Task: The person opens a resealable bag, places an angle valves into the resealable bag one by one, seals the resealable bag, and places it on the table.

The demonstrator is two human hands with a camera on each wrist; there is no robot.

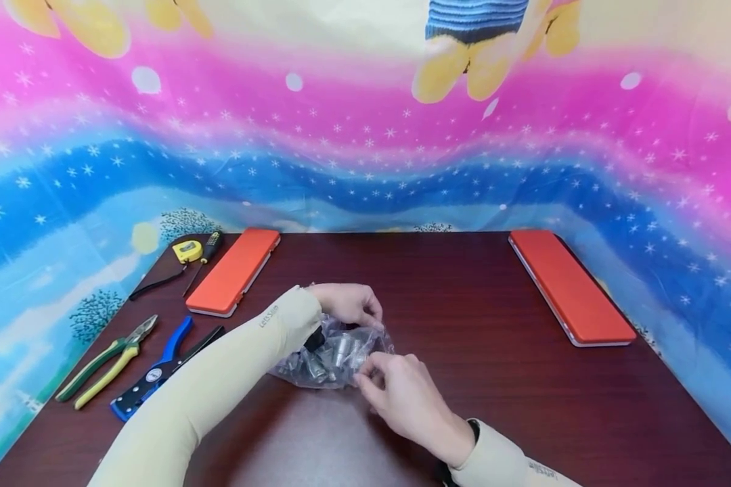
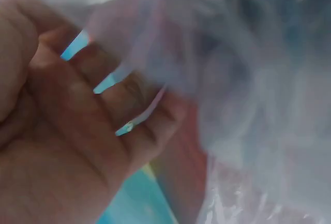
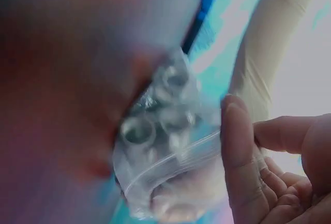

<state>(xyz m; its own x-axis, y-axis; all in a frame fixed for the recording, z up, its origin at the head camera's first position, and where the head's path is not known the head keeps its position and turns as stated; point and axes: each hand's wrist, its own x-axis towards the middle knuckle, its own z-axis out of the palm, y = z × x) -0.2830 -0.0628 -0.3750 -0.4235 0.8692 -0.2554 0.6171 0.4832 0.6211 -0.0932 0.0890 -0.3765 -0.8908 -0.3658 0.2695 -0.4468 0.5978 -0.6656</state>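
Your left hand is curled over the far edge of the clear plastic bag, fingers pinching the film, and the left wrist view shows those fingers bent with plastic bunched against them. Your right hand comes in from five o'clock and nips the near edge of that same bag between thumb and fingertips; the right wrist view confirms it, thumb pressed on the zip strip. So both hands are grasping the bag. It sits on the dark wooden table just ahead of you, near the middle, a touch towards the left, and it is stuffed with small metal sockets, grey cylinders jumbled together. Out at ten o'clock lies an orange case, closed and lying flat. Beside it, further left, a yellow tape measure and a screwdriver with a black and yellow handle. At nine o'clock, close to the table's left edge, the green-handled pliers and a blue-handled tool lie side by side. Over at two o'clock, a second orange case rests well apart from your hands. A bright pink and blue starry cloth hangs all around the back.
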